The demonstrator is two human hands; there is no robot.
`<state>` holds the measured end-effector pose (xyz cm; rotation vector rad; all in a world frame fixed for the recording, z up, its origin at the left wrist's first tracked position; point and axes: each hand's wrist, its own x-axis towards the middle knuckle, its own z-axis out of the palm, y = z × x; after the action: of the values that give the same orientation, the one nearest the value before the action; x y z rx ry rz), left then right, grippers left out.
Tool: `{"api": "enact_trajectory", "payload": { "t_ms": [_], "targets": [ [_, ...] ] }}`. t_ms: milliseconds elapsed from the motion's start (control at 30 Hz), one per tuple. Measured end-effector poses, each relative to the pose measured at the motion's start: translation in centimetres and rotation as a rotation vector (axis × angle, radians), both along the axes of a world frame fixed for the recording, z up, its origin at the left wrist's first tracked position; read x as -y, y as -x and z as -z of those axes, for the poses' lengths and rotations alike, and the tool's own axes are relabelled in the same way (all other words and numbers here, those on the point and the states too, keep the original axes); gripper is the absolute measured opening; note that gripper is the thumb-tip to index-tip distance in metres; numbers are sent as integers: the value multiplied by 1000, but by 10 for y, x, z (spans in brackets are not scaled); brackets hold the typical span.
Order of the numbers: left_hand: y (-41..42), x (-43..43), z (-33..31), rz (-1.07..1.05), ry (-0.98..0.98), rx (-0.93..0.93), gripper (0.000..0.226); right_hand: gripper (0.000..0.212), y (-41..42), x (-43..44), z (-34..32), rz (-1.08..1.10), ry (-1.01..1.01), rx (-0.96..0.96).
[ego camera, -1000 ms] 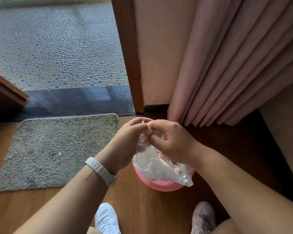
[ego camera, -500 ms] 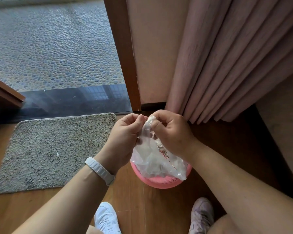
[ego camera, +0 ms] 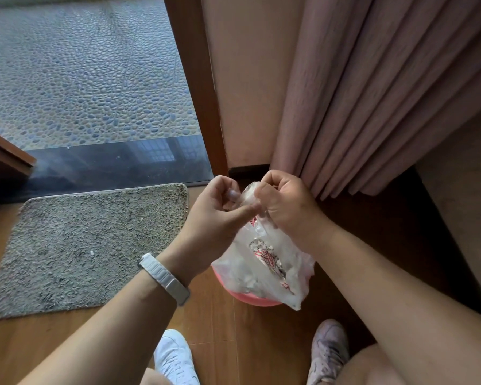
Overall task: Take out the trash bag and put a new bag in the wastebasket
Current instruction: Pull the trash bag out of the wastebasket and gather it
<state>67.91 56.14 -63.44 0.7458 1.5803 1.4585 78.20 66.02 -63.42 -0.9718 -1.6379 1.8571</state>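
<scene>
A clear plastic trash bag (ego camera: pixel 264 266) with red print and white scraps inside hangs over a pink wastebasket (ego camera: pixel 257 300), which shows only as a curved rim beneath it. My left hand (ego camera: pixel 215 215) and my right hand (ego camera: pixel 285 205) meet at the bag's gathered top. Both pinch the twisted plastic there with curled fingers. The bag hides most of the basket.
A shaggy grey doormat (ego camera: pixel 86 248) lies on the wooden floor to the left. A wooden door frame (ego camera: pixel 195 87) and pink curtains (ego camera: pixel 372 101) stand behind the basket. My two shoes (ego camera: pixel 175 357) are at the bottom. Pebbled ground lies beyond the black threshold.
Both hands have kept working the bag's top, twisting the plastic between them. The bag's body hangs a little lower and to the right over the basket.
</scene>
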Motion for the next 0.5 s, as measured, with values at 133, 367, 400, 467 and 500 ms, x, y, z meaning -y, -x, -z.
{"api": "enact_trajectory", "payload": {
  "t_ms": [133,367,400,467,500],
  "targets": [
    [1,0,0,-25,36,-142,29,26,-1,-3,2,48,99,-26],
    [5,3,5,-29,-24,-465,22,31,-3,-1,1,13,44,29],
    [4,5,5,-34,-30,-498,21,29,-5,-1,1,-22,-26,67],
    [4,6,6,-50,-36,-522,21,23,-7,-1,1,-92,-153,138],
    [5,6,7,-57,-32,-529,21,19,-8,-1,0,-137,-202,171]
  ]
}}
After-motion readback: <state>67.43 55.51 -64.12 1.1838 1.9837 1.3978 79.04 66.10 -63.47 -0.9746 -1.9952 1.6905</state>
